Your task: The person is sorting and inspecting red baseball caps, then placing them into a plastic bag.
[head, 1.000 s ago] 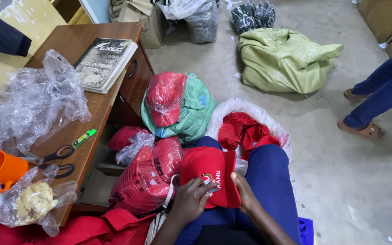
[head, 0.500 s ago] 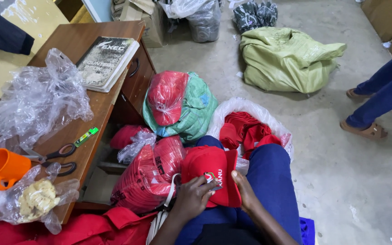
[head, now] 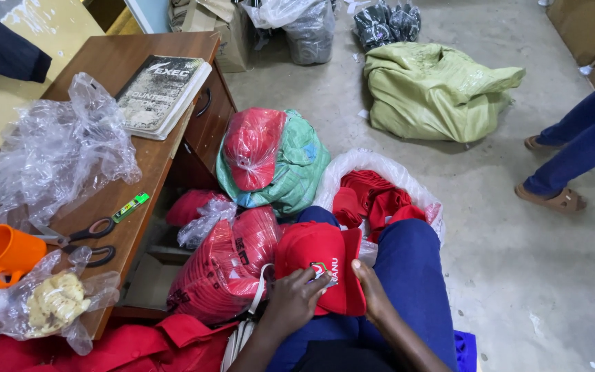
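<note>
A: Concrete floor, desk (head: 153,172) at nine o'clock. Desk items?

B: Orange cup (head: 1,253), scissors (head: 80,238), crumpled plastic (head: 53,155), book (head: 162,93).

A: Floor stock?

B: Bagged caps (head: 225,265) at seven o'clock, seemingly packed; loose red caps in an open sack (head: 373,189) at one o'clock, apparently pending.

A: In hand?

B: Red cap (head: 318,272) on the lap. Left hand (head: 297,300) curled, fingertips on its front; right hand (head: 373,296) clasping its edge.
</note>
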